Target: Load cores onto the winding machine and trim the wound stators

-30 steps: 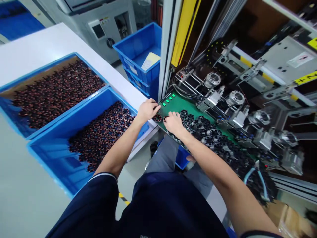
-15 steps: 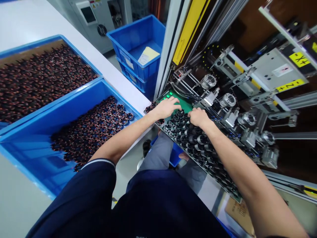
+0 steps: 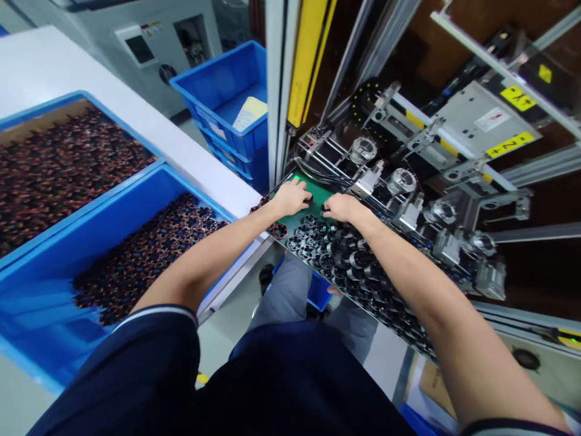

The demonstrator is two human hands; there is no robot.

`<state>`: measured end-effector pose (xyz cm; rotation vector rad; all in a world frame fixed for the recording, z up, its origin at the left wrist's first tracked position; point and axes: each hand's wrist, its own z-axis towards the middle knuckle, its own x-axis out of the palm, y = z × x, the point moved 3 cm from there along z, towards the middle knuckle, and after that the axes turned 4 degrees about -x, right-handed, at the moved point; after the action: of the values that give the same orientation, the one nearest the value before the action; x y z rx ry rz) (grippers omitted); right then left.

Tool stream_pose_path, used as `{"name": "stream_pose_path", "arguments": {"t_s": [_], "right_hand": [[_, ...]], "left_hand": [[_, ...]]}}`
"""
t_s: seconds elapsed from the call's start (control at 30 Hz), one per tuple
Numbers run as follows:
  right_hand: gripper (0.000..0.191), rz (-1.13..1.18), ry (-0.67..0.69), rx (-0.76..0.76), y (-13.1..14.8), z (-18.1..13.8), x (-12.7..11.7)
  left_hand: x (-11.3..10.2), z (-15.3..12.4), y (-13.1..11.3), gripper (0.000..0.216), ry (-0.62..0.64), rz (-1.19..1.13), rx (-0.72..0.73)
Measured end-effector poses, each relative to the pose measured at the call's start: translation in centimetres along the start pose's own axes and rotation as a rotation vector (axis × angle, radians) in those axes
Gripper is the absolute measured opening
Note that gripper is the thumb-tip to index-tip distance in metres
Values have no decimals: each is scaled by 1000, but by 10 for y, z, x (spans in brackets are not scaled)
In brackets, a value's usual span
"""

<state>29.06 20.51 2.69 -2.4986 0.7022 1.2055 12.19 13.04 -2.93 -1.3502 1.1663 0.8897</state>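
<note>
My left hand (image 3: 291, 197) rests palm down on the green panel (image 3: 323, 195) at the machine's front edge, fingers curled over a small dark ring-shaped part. My right hand (image 3: 341, 207) lies just beside it, fingers bent and touching the dark round coil parts (image 3: 338, 251) that cover the panel in rows. What either hand actually grips is hidden under the fingers. A loose coil (image 3: 278, 229) sits on the panel's near corner below my left wrist.
Two blue bins (image 3: 149, 200) full of copper-wound coils stand on the white table at left. Stacked blue crates (image 3: 218, 97) with a paper sit behind. The machine's row of metal spindles (image 3: 411, 206) runs right behind the panel. Yellow guard strip (image 3: 305, 57) stands upright.
Both hands moved a little farther back along the green panel toward the machine; the right hand closed in beside the left. The camera view shifted to the right.
</note>
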Motion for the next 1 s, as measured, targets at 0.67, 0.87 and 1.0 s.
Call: {"name": "stream_pose_path", "arguments": {"t_s": [0.67,0.87,1.0], "right_hand": [[60,803,-1066,571,-200,-174,101],[58,831,-1033,532,-203,-175,104],[64,1205,-1126,424,-177,-194,95]], "left_hand": [[-55,143,-121,60,-363,-584,143],[-55,141,-110,73,-370,-614,97],[-66,114,-128,82,-340,-933,93]]}}
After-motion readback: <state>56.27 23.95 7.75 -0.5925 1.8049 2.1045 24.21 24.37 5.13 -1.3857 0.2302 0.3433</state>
